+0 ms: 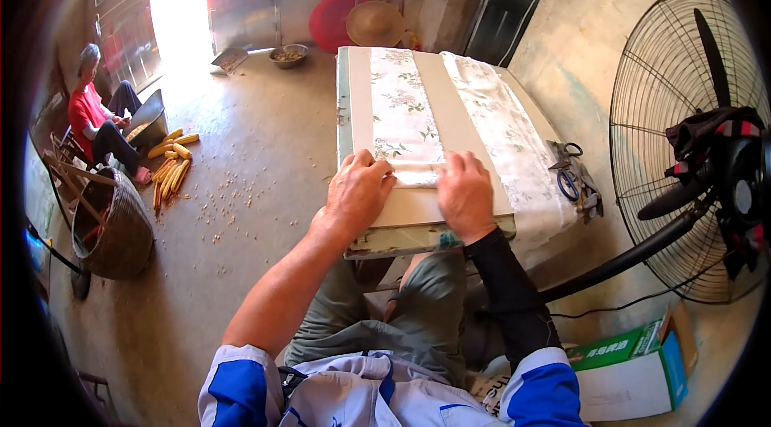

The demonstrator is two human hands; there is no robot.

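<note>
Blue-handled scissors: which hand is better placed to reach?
Right, probably: the right hand is nearer, with the scissors to its right; the left hand sits farther left, touching the floral cloth.

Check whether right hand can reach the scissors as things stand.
Probably yes: the scissors lie to the right of the right hand, near the edge of the table, with only bare board and a low floral strip visible between. That hand is at the other strip, though.

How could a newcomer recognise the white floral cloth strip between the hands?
Find the rectangular beige-topped table. On it, choose the left white floral cloth strip. Unlike the right floral strip, its near end lies between the left hand and right hand.
</note>
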